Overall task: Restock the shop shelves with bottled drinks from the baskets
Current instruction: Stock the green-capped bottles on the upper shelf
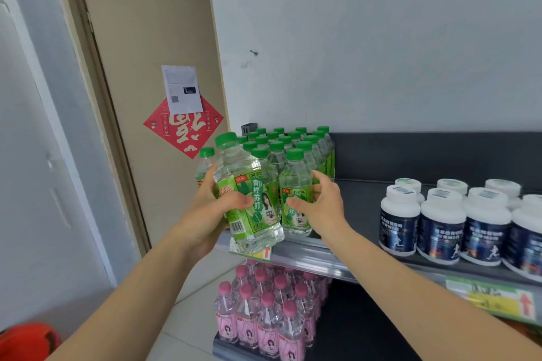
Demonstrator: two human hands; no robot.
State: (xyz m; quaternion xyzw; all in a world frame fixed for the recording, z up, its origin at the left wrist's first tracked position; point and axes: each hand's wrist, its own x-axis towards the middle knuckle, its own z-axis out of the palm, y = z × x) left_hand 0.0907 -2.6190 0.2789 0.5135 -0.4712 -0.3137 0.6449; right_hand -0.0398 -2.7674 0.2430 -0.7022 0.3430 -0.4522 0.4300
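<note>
**Lime soda bottle held at the edge of the upper shelf**

A lime soda bottle (249,184) with a green cap is gripped by the left hand (211,208). The thumb is laid across its label and the fingers are curled behind it. The bottle is held slightly tilted, in the air just in front of the left end of the upper shelf (366,193).

The right hand (322,205) is closed around the front bottle (294,182), which stands on the shelf edge. The thumb is pressed on the label and the fingers are bent round the right side.

Behind it, a block of green-capped bottles (281,143) is packed in rows at the left end of the shelf. White-lidded jars (443,220) are placed further right on the same shelf, apart from the bottles. Pink-capped bottles (264,311) are seen on the shelf below. A beige door (152,38) is seen to the left.
</note>
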